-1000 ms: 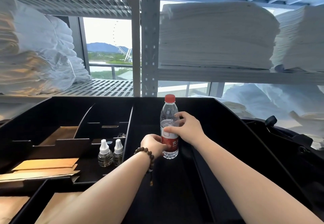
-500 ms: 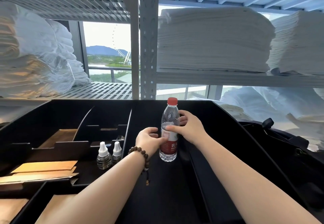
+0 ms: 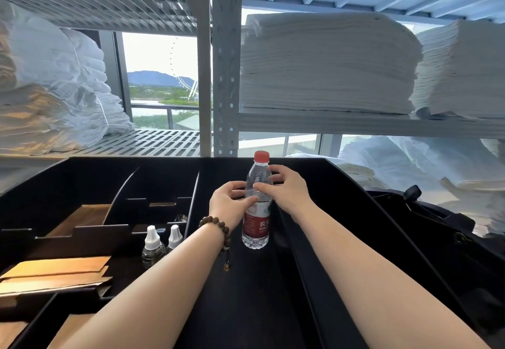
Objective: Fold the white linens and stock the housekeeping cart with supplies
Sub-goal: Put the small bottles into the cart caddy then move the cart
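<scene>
Since a second ago the left hand [image 3: 232,201] has slid up from the label to the clear upper part of the water bottle [image 3: 256,228], and it now meets the right hand [image 3: 288,193] there. Both hands hold the bottle just under its red cap: the left thumb lies across the front, and the right thumb and curled fingers wrap it from the other side. A bead bracelet [image 3: 216,224] sits on the left wrist. The bottle stands upright between the hands, its base on the black floor of the cart [image 3: 355,212], in the wide middle compartment. Past a divider [image 3: 192,206] to the left stand two small dropper bottles [image 3: 154,247], with flat cardboard [image 3: 54,272] nearer the left edge. Folded white linens [image 3: 328,64] are stacked on the shelf [image 3: 355,123] beyond.
</scene>
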Demonstrator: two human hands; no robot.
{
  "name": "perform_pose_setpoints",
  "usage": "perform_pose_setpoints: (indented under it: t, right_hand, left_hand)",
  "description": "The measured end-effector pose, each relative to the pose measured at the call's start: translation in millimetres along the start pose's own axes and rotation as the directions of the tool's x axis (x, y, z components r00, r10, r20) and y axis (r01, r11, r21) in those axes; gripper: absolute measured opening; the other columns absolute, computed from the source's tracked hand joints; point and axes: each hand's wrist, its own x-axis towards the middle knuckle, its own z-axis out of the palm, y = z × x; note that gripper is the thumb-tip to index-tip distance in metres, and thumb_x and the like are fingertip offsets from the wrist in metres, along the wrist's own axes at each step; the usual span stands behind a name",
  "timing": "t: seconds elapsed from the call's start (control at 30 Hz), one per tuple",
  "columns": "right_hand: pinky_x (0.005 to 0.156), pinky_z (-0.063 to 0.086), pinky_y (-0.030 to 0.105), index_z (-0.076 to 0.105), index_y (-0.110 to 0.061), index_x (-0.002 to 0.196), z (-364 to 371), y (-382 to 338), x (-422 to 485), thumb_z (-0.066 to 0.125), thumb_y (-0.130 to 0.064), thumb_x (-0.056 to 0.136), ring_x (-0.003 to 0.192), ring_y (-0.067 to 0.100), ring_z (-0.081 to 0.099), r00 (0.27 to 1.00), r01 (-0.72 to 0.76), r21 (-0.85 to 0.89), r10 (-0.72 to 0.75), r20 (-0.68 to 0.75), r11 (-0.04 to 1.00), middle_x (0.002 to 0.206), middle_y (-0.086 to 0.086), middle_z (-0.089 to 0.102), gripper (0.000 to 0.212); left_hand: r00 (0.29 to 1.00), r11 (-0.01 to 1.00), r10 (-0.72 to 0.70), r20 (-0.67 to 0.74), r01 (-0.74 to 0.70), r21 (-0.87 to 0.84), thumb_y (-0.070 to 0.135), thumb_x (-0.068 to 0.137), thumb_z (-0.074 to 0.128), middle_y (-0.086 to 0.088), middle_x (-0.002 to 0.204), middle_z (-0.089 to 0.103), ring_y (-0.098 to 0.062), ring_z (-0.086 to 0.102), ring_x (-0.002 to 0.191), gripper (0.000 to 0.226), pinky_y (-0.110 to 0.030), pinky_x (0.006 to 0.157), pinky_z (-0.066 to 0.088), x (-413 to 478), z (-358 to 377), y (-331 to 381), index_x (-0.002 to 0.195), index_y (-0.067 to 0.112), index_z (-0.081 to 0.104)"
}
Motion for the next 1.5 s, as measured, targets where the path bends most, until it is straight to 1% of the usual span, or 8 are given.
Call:
perform_pose_setpoints:
  t: [0.2,0.37,0.7,0.8,0.97,1.07,1.23,1.5]
  right_hand:
    - [0.089,0.054,0.041,0.06,-0.029,0.118,1.8,3.4,1.7,0.081,-0.033,0.071,0.094,0.014,0.063,1.0,-0.013,0.036,0.013,0.0,0.999,0.101,-0.005,0.066,0.051]
    - [0.086,0.048,0.028,0.048,-0.026,0.137,-4.5,3.5,-5.0,0.079,-0.037,0.074,0.099,0.012,0.06,0.998,-0.064,0.092,0.066,-0.019,0.994,0.114,-0.004,0.059,0.071]
    - [0.079,0.042,0.02,0.055,-0.028,0.128,-47.2,-23.7,-40.2,0.064,-0.039,0.087,0.097,0.007,0.058,0.99,0.019,-0.002,-0.019,-0.142,1.0,0.113,-0.006,0.063,0.044]
    - [0.073,0.043,0.017,0.056,-0.029,0.126,-68.9,-31.8,-58.9,0.062,-0.04,0.088,0.097,0.004,0.058,0.982,0.028,-0.018,-0.03,-0.185,0.999,0.112,-0.009,0.062,0.04]
    - [0.078,0.044,0.017,0.055,-0.031,0.128,-118.2,-36.1,-100.5,0.06,-0.039,0.09,0.097,0.0,0.057,0.957,0.015,-0.116,-0.048,-0.286,0.993,0.115,-0.01,0.06,0.04]
    - [0.094,0.045,0.029,0.053,-0.03,0.13,-151.0,-32.4,-133.2,0.058,-0.039,0.09,0.11,0.01,0.056,0.929,-0.029,-0.228,-0.058,-0.367,0.973,0.127,-0.006,0.058,0.041]
    - [0.1,0.044,0.032,0.052,-0.028,0.131,-207.8,-15.5,-199.6,0.056,-0.041,0.092,0.116,0.012,0.053,0.863,-0.153,-0.373,-0.06,-0.501,0.915,0.13,-0.008,0.057,0.042]
    - [0.092,0.032,0.019,0.056,-0.026,0.128,-267.9,2.2,-322.1,0.055,-0.039,0.092,0.119,0.008,0.048,0.713,-0.412,-0.475,-0.05,-0.699,0.778,0.126,-0.012,0.056,0.038]
  left_hand:
    - [1.0,1.0,-0.011,0.024,0.011,-0.007,0.022,0.074,0.081,-0.004,0.101,0.072,-0.017,0.07,0.091,0.044,-0.036,0.078,0.059,0.5,-1.1,-0.1,0.114,0.019,0.063]
    - [0.999,0.996,0.012,-0.04,-0.008,0.09,0.035,0.079,0.075,0.001,0.106,0.068,-0.006,0.063,0.09,0.05,-0.014,0.064,0.044,-8.8,-9.9,15.4,0.123,0.022,0.057]
    - [0.967,0.958,0.237,-0.091,-0.217,0.188,0.034,0.088,0.063,0.019,0.088,0.06,0.007,0.057,0.079,0.033,-0.001,0.054,0.041,-53.9,-18.6,81.6,0.119,0.021,0.061]
    - [0.952,0.944,0.303,-0.054,-0.292,0.155,0.033,0.088,0.063,0.016,0.096,0.065,0.002,0.061,0.089,0.024,-0.005,0.068,0.047,-73.1,-5.0,100.4,0.111,0.026,0.063]
    - [0.913,0.899,0.405,0.055,-0.408,0.162,0.037,0.089,0.06,0.009,0.117,0.063,-0.004,0.057,0.107,0.041,-0.019,0.091,0.041,-109.1,39.7,121.7,0.127,0.022,0.057]
    - [0.886,0.877,0.438,0.155,-0.459,0.144,0.041,0.09,0.059,0.012,0.125,0.059,0.0,0.052,0.108,0.047,-0.018,0.091,0.039,-132.0,73.2,128.8,0.133,0.023,0.054]
    - [0.814,0.846,0.489,0.314,-0.53,0.056,0.041,0.091,0.056,0.012,0.131,0.056,-0.007,0.05,0.12,0.046,-0.019,0.096,0.037,-179.2,131.6,136.7,0.134,0.025,0.052]
    - [0.653,0.807,0.542,0.529,-0.581,-0.11,0.04,0.092,0.055,0.007,0.137,0.053,-0.009,0.046,0.126,0.05,-0.021,0.101,0.033,-269.1,206.0,133.7,0.138,0.022,0.048]
